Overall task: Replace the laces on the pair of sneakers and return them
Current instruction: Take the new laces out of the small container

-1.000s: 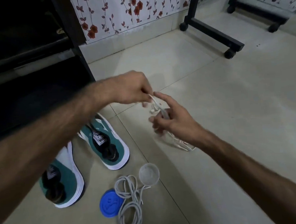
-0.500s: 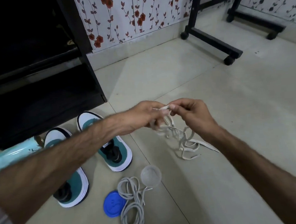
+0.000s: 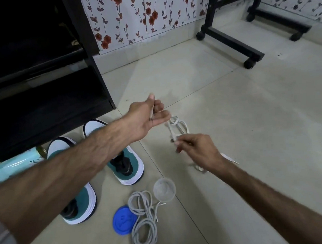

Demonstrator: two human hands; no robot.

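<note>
Above the tiled floor I hold a flat white lace [image 3: 177,123] that hangs in tangled loops between both hands. My left hand [image 3: 146,117] pinches one end of it between thumb and fingers, palm turned up. My right hand [image 3: 196,150] pinches the lace lower down, and its tail [image 3: 230,160] trails over the floor behind the wrist. Two teal and white sneakers [image 3: 127,162] stand side by side at the left, partly hidden by my left forearm; no lace shows in them. A coil of round grey laces [image 3: 144,218] lies on the floor in front.
A clear plastic cup [image 3: 164,190] and its blue lid [image 3: 123,222] lie beside the grey coil. A dark shelf unit [image 3: 39,88] fills the left. A black wheeled stand [image 3: 230,40] sits at the back right. A light blue roll [image 3: 11,168] lies at the left edge.
My hands, pinched together on the lace half a second ago, have drawn apart: the left up and away, the right down toward me, stretching the lace between them.
</note>
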